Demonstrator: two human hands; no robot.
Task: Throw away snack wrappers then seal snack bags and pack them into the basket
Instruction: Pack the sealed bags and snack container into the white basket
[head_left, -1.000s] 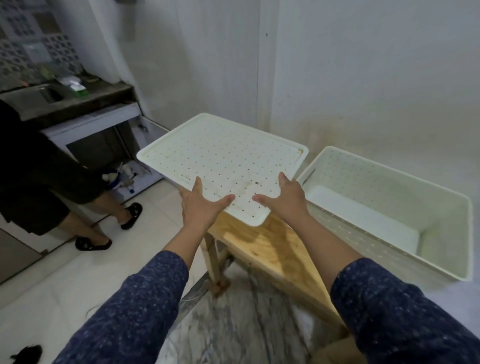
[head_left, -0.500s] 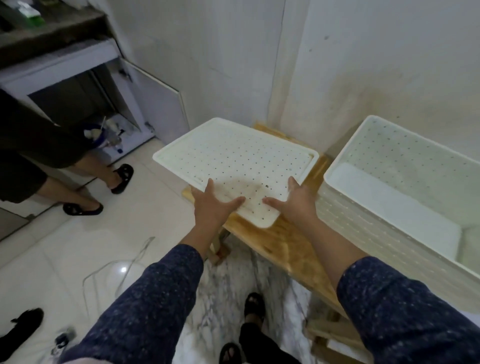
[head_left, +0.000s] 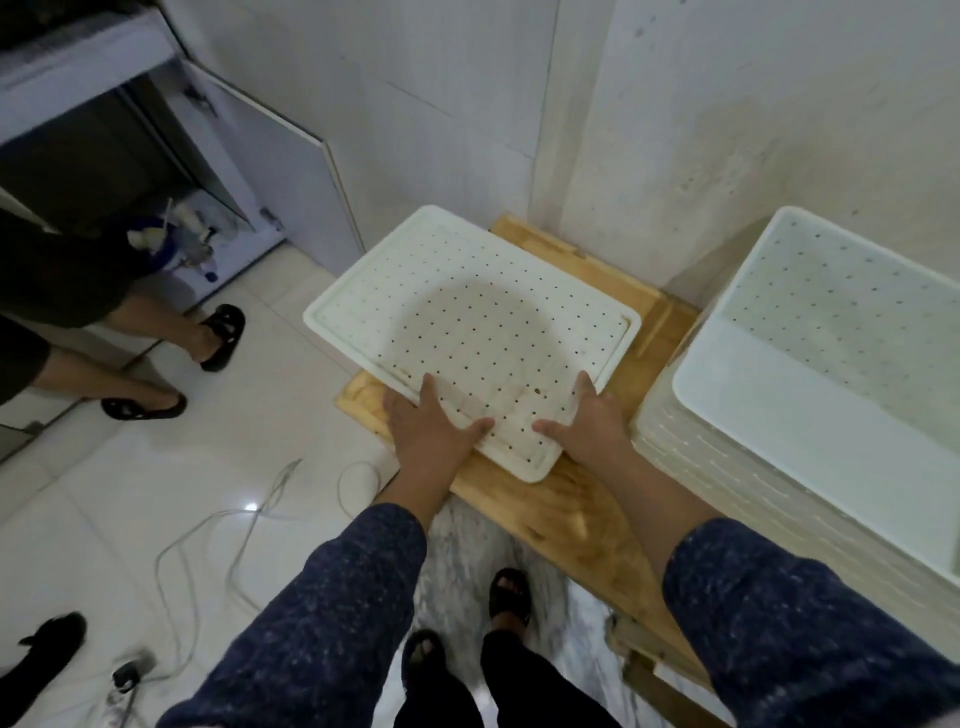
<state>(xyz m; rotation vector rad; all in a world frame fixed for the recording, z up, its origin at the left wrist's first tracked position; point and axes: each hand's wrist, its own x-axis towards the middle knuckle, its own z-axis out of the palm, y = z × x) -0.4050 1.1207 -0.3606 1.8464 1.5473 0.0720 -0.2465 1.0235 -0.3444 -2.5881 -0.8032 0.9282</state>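
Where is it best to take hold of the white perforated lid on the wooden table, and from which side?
Grip the perforated lid by its raised rim at the near corner, coming from the person's side. It is flat and wide, and both hands, left hand and right hand, already flank that corner.

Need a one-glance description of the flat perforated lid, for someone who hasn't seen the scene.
Find the wooden table in the wall corner. The lid lies flat on its left part, both hands on its near edge. Unlike the deep basket to its right, it is a shallow white panel.
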